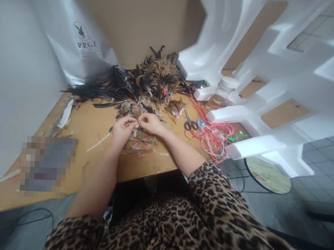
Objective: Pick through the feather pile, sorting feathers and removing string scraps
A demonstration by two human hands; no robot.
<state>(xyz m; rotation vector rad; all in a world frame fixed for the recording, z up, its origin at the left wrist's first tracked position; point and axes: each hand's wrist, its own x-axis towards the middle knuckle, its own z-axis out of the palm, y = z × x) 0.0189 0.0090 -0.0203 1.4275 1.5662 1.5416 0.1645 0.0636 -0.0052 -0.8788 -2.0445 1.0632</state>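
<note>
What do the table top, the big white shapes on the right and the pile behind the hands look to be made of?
Table top: probably fibreboard or plywood, matt tan, scuffed. White shapes: apparently moulded polystyrene foam, with thick blocky cut-outs. Pile: real-looking feathers, black and brown, wispy vanes. The left hand and right hand pinch a small bundle there.

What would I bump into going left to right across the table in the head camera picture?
White feather → left hand → right hand → scissors → pink string tangle → white foam block.
</note>
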